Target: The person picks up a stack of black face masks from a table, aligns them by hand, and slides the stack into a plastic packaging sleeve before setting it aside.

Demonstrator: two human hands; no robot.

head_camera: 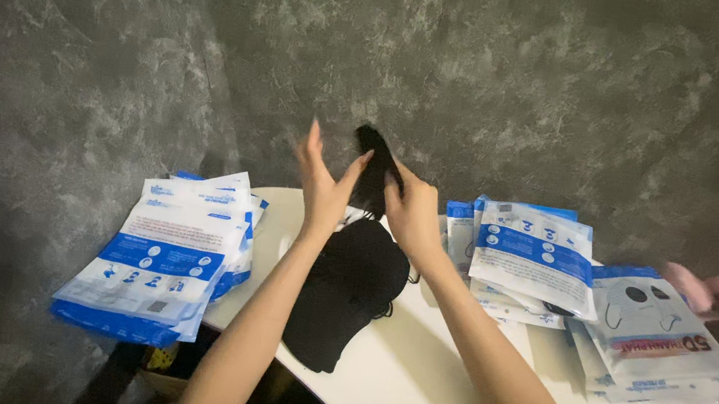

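your right hand (411,210) pinched black mask (374,171) raised above table (409,373), long axis upright. left hand (320,188) open, fingers spread, just left of mask, not gripping. black mask stack (345,291) lay below, nearer you. white-blue pouches (163,257) far left.

Both arms are bare, with no sleeves. The left hand (320,188) and right hand (412,215) wear no gloves, rings or watch.

Bare white table (409,373) lies open between the packet stacks left (162,262) and right (560,272).
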